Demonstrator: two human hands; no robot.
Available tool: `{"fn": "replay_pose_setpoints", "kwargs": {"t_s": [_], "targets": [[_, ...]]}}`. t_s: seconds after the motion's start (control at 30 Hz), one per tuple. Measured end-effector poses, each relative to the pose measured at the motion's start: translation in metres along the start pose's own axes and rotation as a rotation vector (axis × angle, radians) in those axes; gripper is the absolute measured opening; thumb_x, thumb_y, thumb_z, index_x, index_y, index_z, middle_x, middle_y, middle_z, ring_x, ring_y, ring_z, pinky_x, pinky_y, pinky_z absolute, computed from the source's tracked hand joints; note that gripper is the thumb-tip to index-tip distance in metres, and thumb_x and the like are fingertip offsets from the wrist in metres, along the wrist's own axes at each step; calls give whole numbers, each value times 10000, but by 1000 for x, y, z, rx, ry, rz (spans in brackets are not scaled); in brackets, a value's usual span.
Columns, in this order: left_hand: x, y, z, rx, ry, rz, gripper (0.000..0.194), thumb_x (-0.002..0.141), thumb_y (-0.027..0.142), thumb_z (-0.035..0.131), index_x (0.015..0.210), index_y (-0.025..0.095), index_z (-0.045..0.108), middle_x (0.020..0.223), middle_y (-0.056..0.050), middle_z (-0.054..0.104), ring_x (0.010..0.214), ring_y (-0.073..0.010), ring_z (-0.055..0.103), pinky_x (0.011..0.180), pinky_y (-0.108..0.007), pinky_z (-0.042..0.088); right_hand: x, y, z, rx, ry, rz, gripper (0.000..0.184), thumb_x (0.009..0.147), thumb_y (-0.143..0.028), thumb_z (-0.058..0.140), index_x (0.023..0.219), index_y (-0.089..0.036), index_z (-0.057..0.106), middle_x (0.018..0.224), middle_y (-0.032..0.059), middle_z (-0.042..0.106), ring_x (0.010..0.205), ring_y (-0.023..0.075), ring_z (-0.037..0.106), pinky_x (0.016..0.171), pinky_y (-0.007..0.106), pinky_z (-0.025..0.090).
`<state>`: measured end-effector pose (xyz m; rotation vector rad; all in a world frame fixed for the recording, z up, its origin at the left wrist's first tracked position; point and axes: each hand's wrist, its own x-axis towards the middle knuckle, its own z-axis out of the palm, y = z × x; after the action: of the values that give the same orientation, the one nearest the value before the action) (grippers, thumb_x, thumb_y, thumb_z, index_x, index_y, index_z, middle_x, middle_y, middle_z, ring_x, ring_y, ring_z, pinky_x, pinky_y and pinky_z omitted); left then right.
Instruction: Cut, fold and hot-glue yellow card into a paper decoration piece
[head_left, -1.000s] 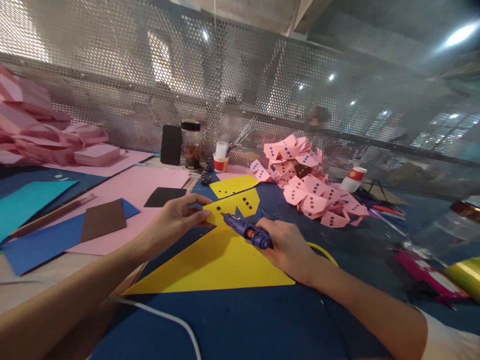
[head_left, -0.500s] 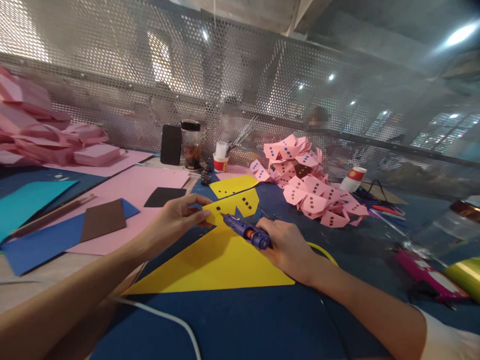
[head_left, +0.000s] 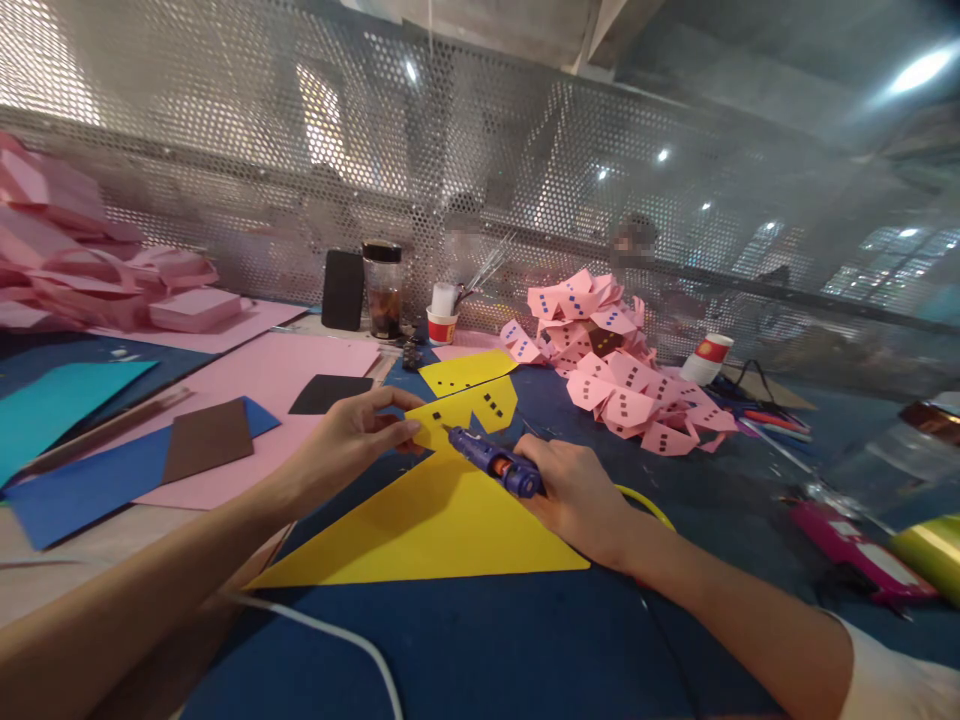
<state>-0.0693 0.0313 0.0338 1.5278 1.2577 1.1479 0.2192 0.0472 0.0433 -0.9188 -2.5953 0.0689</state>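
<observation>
Between the thumb and fingers of my left hand is the left end of a notched yellow foam sheet piece with small dark squares on it. My right hand grips a dark blue glue gun. Its nozzle points up and left at the yellow piece, near a single dark square; I cannot tell whether it touches. Below both hands a large yellow triangular sheet lies on the blue mat. Just behind the held piece lies another yellow piece with small dark squares.
Pink folded pieces with squares are heaped at back right. Pink, brown and blue sheets lie at left. A lidded jar and a paper cup stand behind. A white cord crosses the front; a magenta tool lies at right.
</observation>
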Motion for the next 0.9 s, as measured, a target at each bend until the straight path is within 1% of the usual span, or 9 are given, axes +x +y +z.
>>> {"fn": "replay_pose_setpoints", "kwargs": {"t_s": [0.27,0.43,0.57,0.7,0.77,0.87,0.9], "targets": [[-1,1,0,-2,-4,8,400,860,507,739,1088,190,654,909,-55,775,849,-242,750,829,-370,585,-1,1,2,11,10,3,139,913,-194,617,905,-226,481,808,16,673,705,189,615,616,288,302],[0,2,0,10,0,10,391,860,505,735,1082,191,662,885,-56,776,840,-239,746,823,-369,582,-1,0,1,86,25,72,122,943,-263,625,908,-223,516,809,11,669,692,180,612,612,273,327],[1,3,1,15,7,13,397,847,505,739,1071,185,669,897,-65,774,845,-246,745,828,-389,586,0,-1,2,256,55,133,188,963,-355,625,861,-228,531,754,-15,623,640,155,564,582,262,326],[2,0,0,14,21,19,395,838,502,748,1063,186,679,895,-60,770,829,-237,741,804,-368,586,1,-2,4,490,65,218,262,963,-476,624,880,-228,607,773,-11,639,678,163,573,613,270,400],[2,-3,0,9,26,16,380,843,496,745,1061,191,684,873,-55,768,828,-237,742,802,-359,588,2,-3,2,580,35,281,308,963,-517,612,880,-221,634,741,-13,628,652,156,560,611,273,426],[3,-4,0,-1,44,8,354,834,483,755,1046,205,697,867,-49,772,818,-235,747,788,-347,597,6,-5,-3,710,-36,363,348,961,-544,603,868,-210,630,615,-42,549,547,128,513,576,267,443],[3,-4,0,-6,49,4,350,825,475,764,1042,207,702,865,-47,774,812,-235,749,783,-345,601,7,-6,-5,769,-53,377,345,960,-543,606,882,-208,629,576,-55,523,526,124,507,589,268,465]]}}
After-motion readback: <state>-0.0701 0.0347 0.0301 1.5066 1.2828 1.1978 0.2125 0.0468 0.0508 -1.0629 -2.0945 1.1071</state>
